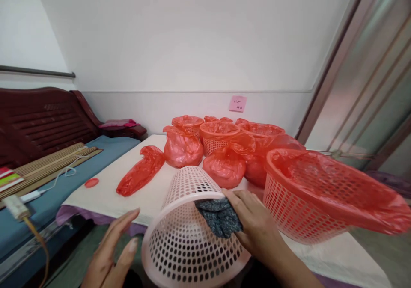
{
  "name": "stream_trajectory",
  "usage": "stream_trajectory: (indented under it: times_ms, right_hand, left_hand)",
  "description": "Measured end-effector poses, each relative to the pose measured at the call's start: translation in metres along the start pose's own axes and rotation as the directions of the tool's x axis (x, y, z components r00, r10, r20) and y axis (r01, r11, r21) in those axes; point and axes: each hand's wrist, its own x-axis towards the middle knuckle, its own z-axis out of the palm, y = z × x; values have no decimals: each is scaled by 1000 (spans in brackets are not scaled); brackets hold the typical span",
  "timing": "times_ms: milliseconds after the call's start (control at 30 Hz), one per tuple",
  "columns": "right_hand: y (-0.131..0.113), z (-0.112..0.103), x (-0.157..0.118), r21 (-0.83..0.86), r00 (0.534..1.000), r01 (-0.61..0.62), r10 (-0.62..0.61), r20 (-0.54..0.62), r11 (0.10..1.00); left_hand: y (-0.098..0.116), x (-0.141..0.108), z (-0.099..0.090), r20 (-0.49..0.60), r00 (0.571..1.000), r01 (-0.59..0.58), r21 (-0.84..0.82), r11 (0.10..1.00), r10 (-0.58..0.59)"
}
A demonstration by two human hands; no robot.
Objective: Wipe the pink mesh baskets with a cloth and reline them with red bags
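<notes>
A white perforated plastic basket (189,185) lies tipped on its side at the table's front edge, its mouth facing me. My right hand (253,217) grips a dark grey-blue speckled cloth (218,217) against the upper right of the basket's rim. Part of the cloth hangs inside the mouth. To the left of the basket, my left hand (112,253) is held up with fingers apart, holding nothing. A gap shows between it and the rim.
A large red basket lined with a red plastic bag (295,198) stands at right. Behind are more lined baskets (215,144) and bunched red bags (183,149). A flattened red bag (141,172) and a small red disc (91,182) lie left on the white-covered table (105,204).
</notes>
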Motion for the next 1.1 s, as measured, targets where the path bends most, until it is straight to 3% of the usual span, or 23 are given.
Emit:
stream_trajectory:
  times_ms: [67,133,200,233,367,433,500,567,600,667,767,833,900,933,1000,1067,1100]
  right_hand:
    - [-11,-3,17,-32,994,92,-90,54,995]
    - [-21,-3,29,-43,987,141,-137,79,989]
    - [-27,2,35,-64,985,160,-155,78,985]
    - [-28,6,37,-79,985,166,-161,64,983]
    - [-17,25,32,-104,985,137,-147,-92,985]
    - [-9,32,25,-93,978,43,-61,-200,995]
    - [-5,35,16,-44,955,-116,100,-278,992]
    - [-8,38,6,114,922,-281,301,-241,953]
    - [-12,40,1,245,912,-347,387,-138,905]
    - [-23,48,-8,530,875,-469,455,168,706]
    - [-38,68,-15,774,747,-606,465,475,182]
    - [-43,80,-13,774,580,-582,539,611,-251]
    - [-46,87,-1,678,424,-432,530,735,-595]
    - [-48,87,8,629,384,-354,506,772,-692]
    - [-57,82,29,596,385,-256,485,785,-761]
    - [-73,75,48,663,439,-260,526,729,-702]
    - [-85,72,55,734,481,-292,570,667,-613]
  left_hand:
    - [27,23,0,93,956,-287,110,952,278]
    - [48,41,11,221,869,-480,153,864,443]
    - [57,50,26,261,817,-563,168,809,515]
    - [56,52,32,249,812,-572,163,804,527]
    - [38,46,49,153,853,-513,60,856,500]
    - [29,39,52,91,886,-456,-9,890,455]
    - [22,34,53,-10,937,-350,-58,935,351]
    - [19,32,52,-137,972,-205,-110,972,190]
    - [18,32,51,-199,974,-140,-147,979,109]
    - [16,32,50,-290,956,-42,-239,970,-30]
    - [17,28,51,-331,931,30,-351,936,-154]
    - [20,20,54,-338,920,61,-382,922,-201]
    - [22,10,57,-355,901,95,-405,910,-252]
    - [24,5,58,-365,889,107,-421,900,-277]
    - [26,-4,62,-379,868,125,-460,879,-321]
    - [29,-10,65,-363,875,122,-474,872,-319]
    - [31,-12,67,-352,884,116,-471,875,-307]
